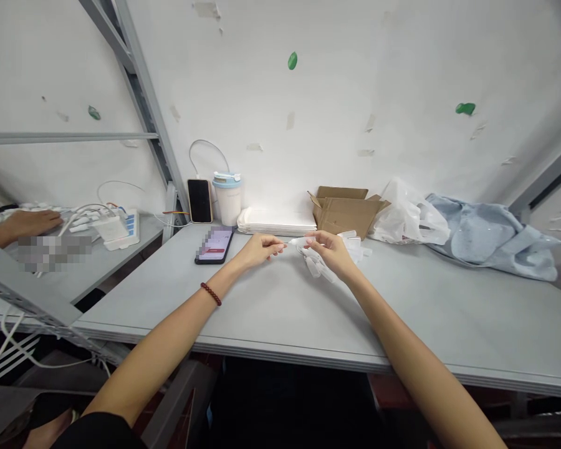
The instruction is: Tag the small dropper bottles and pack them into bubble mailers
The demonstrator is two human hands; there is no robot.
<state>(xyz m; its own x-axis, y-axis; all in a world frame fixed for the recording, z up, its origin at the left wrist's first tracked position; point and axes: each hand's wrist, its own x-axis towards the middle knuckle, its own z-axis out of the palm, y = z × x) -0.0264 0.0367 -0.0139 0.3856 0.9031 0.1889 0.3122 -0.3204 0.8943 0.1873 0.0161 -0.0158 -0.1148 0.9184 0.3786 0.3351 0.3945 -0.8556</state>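
Above the grey table, my right hand pinches a small white tube-like piece that points left. My left hand, with a beaded bracelet on its wrist, is closed on something thin and dark at the tip of that piece; it is too small to name. Several white and clear plastic pieces lie on the table beneath and beside my right hand, partly hidden by it.
A lit phone, an upright phone, a lidded cup, a white stack, an open cardboard box, a plastic bag and blue cloth line the back. Another person's hand rests at far left beyond a metal frame.
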